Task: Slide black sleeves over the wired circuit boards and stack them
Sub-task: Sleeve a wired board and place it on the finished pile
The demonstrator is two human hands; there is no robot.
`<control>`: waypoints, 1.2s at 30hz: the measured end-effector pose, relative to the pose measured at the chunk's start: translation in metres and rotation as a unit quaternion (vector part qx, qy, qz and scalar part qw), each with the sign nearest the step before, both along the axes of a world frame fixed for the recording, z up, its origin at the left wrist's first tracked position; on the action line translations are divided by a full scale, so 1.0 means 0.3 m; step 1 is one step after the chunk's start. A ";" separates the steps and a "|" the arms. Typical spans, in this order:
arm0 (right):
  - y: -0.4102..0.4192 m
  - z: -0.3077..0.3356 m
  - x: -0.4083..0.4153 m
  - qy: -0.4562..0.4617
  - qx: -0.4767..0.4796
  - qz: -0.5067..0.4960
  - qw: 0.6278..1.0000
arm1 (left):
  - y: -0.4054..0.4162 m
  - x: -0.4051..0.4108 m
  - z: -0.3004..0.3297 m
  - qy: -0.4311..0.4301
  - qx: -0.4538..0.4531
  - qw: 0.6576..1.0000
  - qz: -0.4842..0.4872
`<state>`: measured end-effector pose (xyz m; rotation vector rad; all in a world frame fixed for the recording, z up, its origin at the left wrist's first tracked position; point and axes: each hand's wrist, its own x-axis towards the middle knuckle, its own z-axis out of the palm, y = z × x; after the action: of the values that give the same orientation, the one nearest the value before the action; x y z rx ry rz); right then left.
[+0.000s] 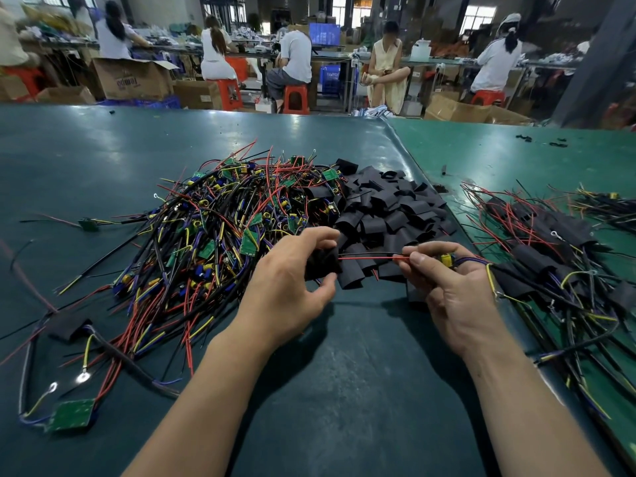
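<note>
Mid-frame above the surface (344, 373): left hand (292, 280) pinching a black sleeve (321, 263), right hand (451, 287) gripping a wired board (447, 260), red and black wires (371, 257) entering; likely to snag or buckle if misaligned.

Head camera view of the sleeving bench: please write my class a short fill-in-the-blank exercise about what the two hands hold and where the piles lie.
1. The left hand holds a black ____.
2. The right hand pinches a red and a black ____.
3. The pile of loose sleeves lies to the ____ of the tangle of unsleeved boards.

Missing words: sleeve; wire; right
</note>
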<state>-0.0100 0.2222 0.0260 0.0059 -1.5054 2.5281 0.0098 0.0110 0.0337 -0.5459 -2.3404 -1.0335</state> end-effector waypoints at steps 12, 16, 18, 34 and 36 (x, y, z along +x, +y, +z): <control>-0.068 0.000 0.041 0.013 0.085 0.071 0.994 | 0.064 0.020 -0.010 -0.001 -0.017 0.998 -0.060; -0.062 0.007 0.046 0.025 0.106 0.062 0.992 | 0.067 0.021 -0.012 -0.011 0.027 0.998 -0.061; -0.061 0.008 0.048 0.025 0.144 0.054 0.988 | 0.067 0.022 -0.010 -0.011 0.045 0.997 -0.059; -0.065 0.010 0.062 0.000 0.151 0.096 0.984 | 0.046 0.016 -0.005 -0.035 0.086 0.994 -0.064; -0.064 0.006 0.061 -0.001 0.158 0.097 0.983 | 0.045 0.016 -0.003 -0.032 0.095 0.993 -0.070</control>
<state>0.0082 0.2030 0.0278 0.2046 -1.9777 2.3957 0.0146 0.0244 0.0327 -0.6167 -2.2510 -1.3400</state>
